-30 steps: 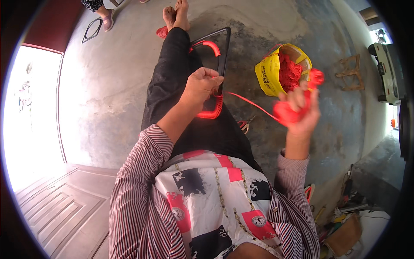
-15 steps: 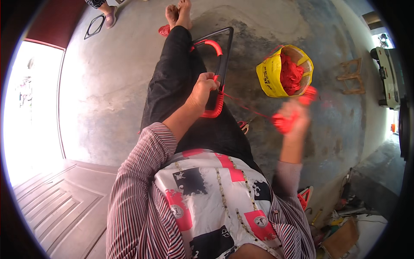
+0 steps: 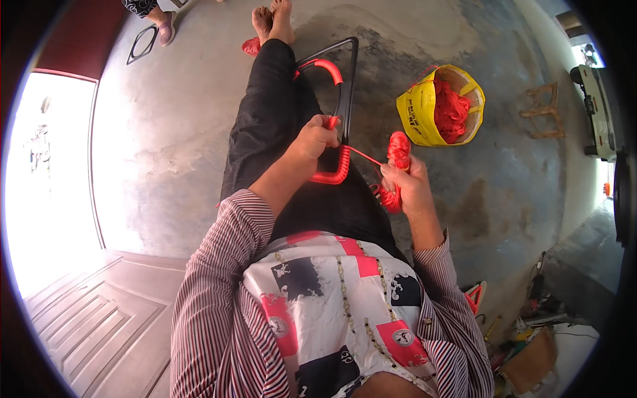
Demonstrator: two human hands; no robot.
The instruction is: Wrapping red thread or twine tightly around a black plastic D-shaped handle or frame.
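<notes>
Doorway (image 3: 53, 186) glaring white at left, soft daylight; fisheye-bent edges

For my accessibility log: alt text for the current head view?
A person's left hand grips a black frame partly wrapped in red cord; the right hand holds a red bundle, one strand running to the frame. A yellow bag nearby holds red material.

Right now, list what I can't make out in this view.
Head view: exactly how the left hand grips the frame, hidden by the hand itself.
Head view: the bottom of the yellow bag, covered by red cord.
Head view: another person above the leg, cut off by the top edge.
</notes>
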